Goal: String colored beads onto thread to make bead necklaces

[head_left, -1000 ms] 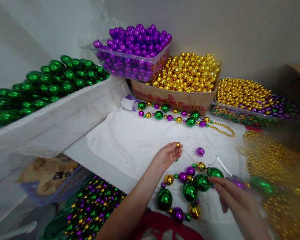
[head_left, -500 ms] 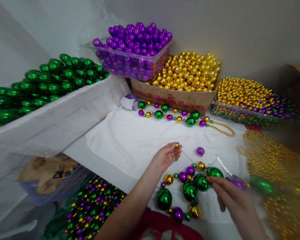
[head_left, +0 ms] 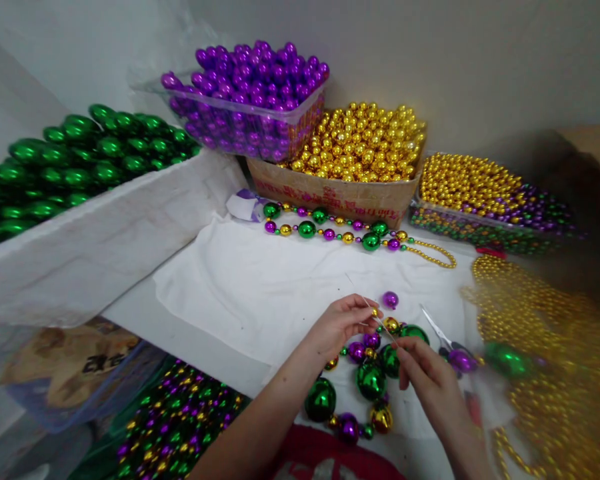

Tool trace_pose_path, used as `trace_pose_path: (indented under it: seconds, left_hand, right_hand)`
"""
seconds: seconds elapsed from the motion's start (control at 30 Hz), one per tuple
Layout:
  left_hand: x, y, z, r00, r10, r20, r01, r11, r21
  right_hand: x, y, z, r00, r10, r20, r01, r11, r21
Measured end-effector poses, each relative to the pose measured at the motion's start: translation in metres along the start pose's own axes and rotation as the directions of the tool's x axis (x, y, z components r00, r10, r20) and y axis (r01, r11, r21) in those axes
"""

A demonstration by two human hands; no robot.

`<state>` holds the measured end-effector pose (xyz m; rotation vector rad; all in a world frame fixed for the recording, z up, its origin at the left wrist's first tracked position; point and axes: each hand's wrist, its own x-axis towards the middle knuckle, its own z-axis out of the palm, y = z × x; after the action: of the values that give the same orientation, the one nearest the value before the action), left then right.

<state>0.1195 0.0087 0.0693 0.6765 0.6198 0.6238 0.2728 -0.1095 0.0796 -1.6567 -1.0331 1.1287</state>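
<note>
Beside heaped green balls point(head_left: 75, 160), a beader's left hand point(head_left: 341, 323) pinches a thin needle point(head_left: 363, 301) over the half-strung necklace point(head_left: 365, 373) on the white cloth point(head_left: 260, 287); the right hand point(head_left: 425, 380) grips the thread just beside it. Threading appears underway, with 1 loose purple bead point(head_left: 391, 299) nearby. Next likely calls for steady aim through a small hole.

L hand point(head_left: 341, 323) + R hand point(head_left: 425, 380) closed in | needle point(head_left: 365, 303) slid thru (gold bead hidden)

Bead bins point(head_left: 330, 193) stand behind the cloth point(head_left: 260, 287); necklace point(head_left: 350, 233) lies on it.
</note>
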Motion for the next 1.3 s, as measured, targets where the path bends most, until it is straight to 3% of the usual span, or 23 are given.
trace_pose_path:
  seconds: [0.13, 0.23, 0.3, 0.47, 0.67, 0.9, 1.3]
  left_hand:
    - [0.009, 0.006, 0.018, 0.978, -0.016, 0.208, -0.051, 0.948, 0.313]
    - [0.034, 0.004, 0.02, 0.964, 0.199, 0.175, -0.262, 0.814, 0.518]
    - [0.055, -0.004, 0.017, 0.938, 0.313, 0.147, -0.339, 0.75, 0.568]
    - [0.088, -0.019, 0.004, 0.981, 0.193, -0.009, -0.177, 0.917, 0.356]
    - [0.081, 0.004, -0.018, 0.984, 0.025, -0.175, -0.016, 0.998, 0.054]
    - [0.064, 0.015, -0.026, 0.978, -0.099, -0.183, 0.052, 0.969, -0.243]
    - [0.059, 0.013, -0.026, 0.966, -0.148, -0.214, 0.065, 0.934, -0.35]
  right_hand:
    - [0.006, 0.011, -0.004, 0.997, 0.021, -0.069, -0.002, 0.967, 0.253]
    - [0.005, 0.013, -0.012, 0.991, 0.048, -0.129, 0.002, 0.931, 0.366]
    - [0.003, 0.011, -0.015, 0.988, 0.064, -0.137, -0.006, 0.923, 0.384]
    - [-0.004, 0.007, -0.018, 0.984, 0.106, -0.143, -0.042, 0.919, 0.392]
    - [-0.006, 0.014, -0.023, 0.977, 0.165, -0.133, -0.119, 0.946, 0.301]
    - [-0.001, 0.02, -0.019, 0.986, 0.157, -0.061, -0.142, 0.97, 0.198]
    - [-0.001, 0.024, -0.02, 0.992, 0.122, -0.025, -0.117, 0.984, 0.136]
